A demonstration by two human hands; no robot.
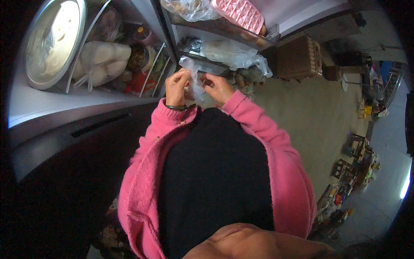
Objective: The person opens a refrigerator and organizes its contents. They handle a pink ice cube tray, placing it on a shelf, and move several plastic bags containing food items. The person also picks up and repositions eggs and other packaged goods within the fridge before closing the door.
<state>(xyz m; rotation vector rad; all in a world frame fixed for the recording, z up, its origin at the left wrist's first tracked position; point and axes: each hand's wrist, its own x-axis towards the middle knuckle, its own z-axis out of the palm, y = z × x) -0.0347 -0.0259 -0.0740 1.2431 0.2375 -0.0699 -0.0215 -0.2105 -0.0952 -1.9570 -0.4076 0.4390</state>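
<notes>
My left hand (177,86), with a dark bracelet at the wrist, grips the side of a translucent plastic bag (195,81) with bent fingers. On the bag's other side is my right hand (217,88), its thumb and fingers curled close to the plastic; whether it pinches the bag cannot be told. The bag hangs crumpled between both hands, in front of the open fridge or freezer, and its contents are not clear. Left of my hands, a tied plastic bag with pale round items (105,61) lies on a shelf.
A large round metal bowl (55,42) stands at the upper left. White rack edges (152,70) cross the door side. Overhead are a pink ice tray (241,14) and more plastic bags (226,50). A brown box (299,58) stands to the right, with stools (357,144) farther off.
</notes>
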